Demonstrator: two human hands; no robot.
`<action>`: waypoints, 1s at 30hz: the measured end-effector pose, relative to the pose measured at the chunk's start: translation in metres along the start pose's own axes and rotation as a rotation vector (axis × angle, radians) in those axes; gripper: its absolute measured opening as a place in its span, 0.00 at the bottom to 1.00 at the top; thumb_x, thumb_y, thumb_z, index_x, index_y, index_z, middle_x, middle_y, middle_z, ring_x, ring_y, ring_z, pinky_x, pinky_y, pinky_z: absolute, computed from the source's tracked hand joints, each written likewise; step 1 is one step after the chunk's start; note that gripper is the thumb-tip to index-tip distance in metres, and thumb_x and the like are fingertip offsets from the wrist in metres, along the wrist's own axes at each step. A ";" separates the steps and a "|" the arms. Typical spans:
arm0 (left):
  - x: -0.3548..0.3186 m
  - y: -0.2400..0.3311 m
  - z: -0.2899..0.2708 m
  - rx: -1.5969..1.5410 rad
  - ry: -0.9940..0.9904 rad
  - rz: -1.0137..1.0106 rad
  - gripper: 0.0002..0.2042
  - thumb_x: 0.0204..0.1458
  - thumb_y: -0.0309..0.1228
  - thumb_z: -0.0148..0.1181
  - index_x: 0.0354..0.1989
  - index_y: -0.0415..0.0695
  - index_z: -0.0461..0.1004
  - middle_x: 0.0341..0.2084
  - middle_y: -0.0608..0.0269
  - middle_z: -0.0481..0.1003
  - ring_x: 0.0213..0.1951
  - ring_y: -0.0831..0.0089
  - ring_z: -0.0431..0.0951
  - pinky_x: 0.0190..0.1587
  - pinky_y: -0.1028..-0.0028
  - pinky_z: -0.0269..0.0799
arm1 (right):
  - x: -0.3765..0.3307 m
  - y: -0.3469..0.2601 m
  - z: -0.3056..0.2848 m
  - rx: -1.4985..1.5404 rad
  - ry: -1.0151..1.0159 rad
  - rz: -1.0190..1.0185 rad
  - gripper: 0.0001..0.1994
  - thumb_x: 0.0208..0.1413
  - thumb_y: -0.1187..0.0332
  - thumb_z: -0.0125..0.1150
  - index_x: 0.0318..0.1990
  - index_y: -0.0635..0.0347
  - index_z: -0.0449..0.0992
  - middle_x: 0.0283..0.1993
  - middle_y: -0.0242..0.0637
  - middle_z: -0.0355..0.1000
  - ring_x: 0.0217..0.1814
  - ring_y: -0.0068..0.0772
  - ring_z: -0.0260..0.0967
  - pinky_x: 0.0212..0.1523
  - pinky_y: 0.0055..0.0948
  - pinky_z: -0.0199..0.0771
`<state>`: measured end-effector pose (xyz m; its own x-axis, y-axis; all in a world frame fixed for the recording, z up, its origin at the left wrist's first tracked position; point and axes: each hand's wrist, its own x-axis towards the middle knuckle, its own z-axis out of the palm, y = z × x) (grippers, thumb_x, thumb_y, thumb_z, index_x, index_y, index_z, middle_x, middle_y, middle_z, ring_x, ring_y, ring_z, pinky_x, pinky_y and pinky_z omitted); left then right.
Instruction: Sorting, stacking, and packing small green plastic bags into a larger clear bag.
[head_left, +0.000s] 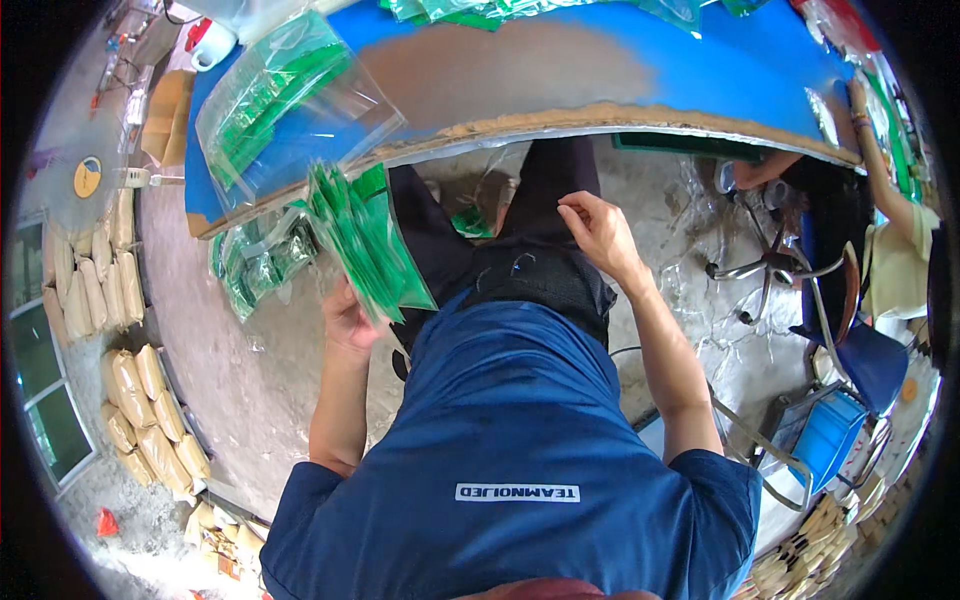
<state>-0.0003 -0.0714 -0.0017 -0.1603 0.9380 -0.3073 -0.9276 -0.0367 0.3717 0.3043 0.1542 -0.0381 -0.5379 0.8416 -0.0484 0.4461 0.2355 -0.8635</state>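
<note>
Now a fanned stack of green packets (pixel 365 240) is pinched in the left hand (pixel 348 318), just below the edge of the blue table (pixel 700 70). Clear bags of green packets (pixel 275 90) are seen on that table's left end. The right hand (pixel 597 228) is held loosely curled, empty, under the table's edge.

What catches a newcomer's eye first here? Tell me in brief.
The fan of green and clear plastic bags gripped in the left hand, just below the table edge. Above it, the blue table with its worn brown patch, and more bags at its left end. The right hand hangs empty over the lap.
</note>
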 end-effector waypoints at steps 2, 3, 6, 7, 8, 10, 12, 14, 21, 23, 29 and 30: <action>-0.001 0.001 -0.003 0.011 0.065 0.027 0.25 0.48 0.27 0.65 0.56 0.37 0.69 0.44 0.51 0.78 0.41 0.58 0.82 0.37 0.64 0.82 | -0.004 0.003 -0.003 0.013 0.016 -0.010 0.09 0.59 0.69 0.61 0.42 0.66 0.78 0.35 0.50 0.79 0.38 0.45 0.80 0.38 0.35 0.78; -0.001 0.004 -0.017 -0.052 0.036 -0.015 0.25 0.48 0.26 0.65 0.56 0.37 0.69 0.44 0.52 0.78 0.41 0.58 0.82 0.38 0.64 0.83 | -0.008 0.006 -0.005 0.004 0.036 0.019 0.09 0.59 0.69 0.61 0.42 0.66 0.78 0.35 0.50 0.79 0.37 0.44 0.80 0.38 0.34 0.78; 0.010 0.008 0.001 -0.050 -0.002 -0.052 0.24 0.48 0.26 0.65 0.56 0.36 0.69 0.44 0.52 0.79 0.41 0.59 0.82 0.41 0.63 0.82 | -0.012 0.016 -0.012 -0.001 0.078 0.073 0.10 0.59 0.68 0.61 0.42 0.66 0.78 0.34 0.50 0.79 0.36 0.42 0.80 0.37 0.33 0.78; 0.003 0.008 0.008 0.012 0.005 -0.042 0.24 0.49 0.26 0.65 0.55 0.36 0.70 0.44 0.52 0.79 0.42 0.59 0.82 0.44 0.61 0.82 | -0.020 0.016 -0.010 0.009 0.084 0.102 0.10 0.59 0.68 0.61 0.43 0.66 0.78 0.34 0.50 0.79 0.35 0.40 0.80 0.37 0.33 0.77; 0.001 0.011 0.002 0.012 0.021 -0.046 0.24 0.49 0.26 0.65 0.55 0.36 0.70 0.44 0.52 0.79 0.42 0.59 0.82 0.44 0.61 0.82 | -0.018 0.016 -0.011 -0.007 0.078 0.117 0.10 0.59 0.68 0.61 0.43 0.66 0.78 0.34 0.49 0.79 0.35 0.40 0.80 0.37 0.32 0.77; 0.011 0.019 -0.009 -0.060 0.013 -0.061 0.23 0.49 0.25 0.65 0.55 0.36 0.70 0.46 0.51 0.79 0.44 0.58 0.82 0.50 0.60 0.79 | -0.010 0.012 -0.012 -0.008 0.064 0.148 0.11 0.59 0.67 0.62 0.43 0.66 0.79 0.34 0.50 0.79 0.35 0.39 0.80 0.37 0.32 0.77; 0.009 0.018 -0.004 -0.037 0.008 -0.031 0.23 0.49 0.25 0.65 0.55 0.36 0.70 0.47 0.51 0.78 0.45 0.58 0.82 0.51 0.59 0.79 | -0.009 0.013 -0.003 0.000 0.061 0.148 0.11 0.59 0.67 0.62 0.43 0.66 0.79 0.34 0.50 0.79 0.35 0.39 0.80 0.37 0.32 0.77; 0.007 0.015 0.001 -0.018 0.002 0.001 0.23 0.49 0.25 0.64 0.55 0.36 0.70 0.47 0.51 0.78 0.46 0.58 0.81 0.52 0.59 0.78 | -0.008 0.007 0.001 0.006 0.032 0.143 0.10 0.60 0.68 0.61 0.43 0.66 0.79 0.34 0.49 0.79 0.36 0.40 0.80 0.38 0.32 0.78; -0.009 0.016 -0.034 -0.132 0.044 0.021 0.23 0.49 0.28 0.65 0.56 0.40 0.72 0.51 0.52 0.76 0.51 0.59 0.78 0.54 0.59 0.75 | 0.001 -0.008 0.007 0.041 0.006 0.083 0.09 0.60 0.69 0.61 0.43 0.66 0.78 0.36 0.50 0.79 0.38 0.42 0.80 0.40 0.33 0.78; -0.011 0.020 -0.040 -0.231 -0.039 -0.016 0.26 0.48 0.30 0.66 0.57 0.41 0.71 0.55 0.51 0.74 0.56 0.57 0.74 0.58 0.55 0.72 | -0.003 -0.007 0.006 0.038 0.020 0.081 0.09 0.60 0.69 0.61 0.43 0.66 0.78 0.36 0.50 0.79 0.38 0.42 0.80 0.40 0.33 0.78; -0.007 0.027 -0.014 -0.155 -0.140 0.060 0.26 0.48 0.29 0.64 0.59 0.39 0.70 0.56 0.45 0.72 0.57 0.55 0.74 0.56 0.55 0.73 | -0.020 0.005 0.007 0.030 0.052 0.069 0.10 0.61 0.69 0.60 0.44 0.67 0.78 0.33 0.46 0.78 0.35 0.35 0.77 0.38 0.30 0.76; 0.000 0.032 -0.016 -0.156 -0.180 0.048 0.26 0.48 0.29 0.64 0.59 0.39 0.69 0.56 0.45 0.72 0.57 0.54 0.73 0.56 0.55 0.74 | -0.022 0.007 0.007 0.028 0.045 0.102 0.10 0.60 0.68 0.61 0.42 0.66 0.78 0.36 0.50 0.79 0.39 0.42 0.80 0.40 0.33 0.77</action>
<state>-0.0350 -0.0781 -0.0035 -0.1555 0.9798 -0.1259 -0.9635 -0.1223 0.2383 0.3139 0.1341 -0.0469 -0.4578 0.8816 -0.1146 0.4761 0.1342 -0.8691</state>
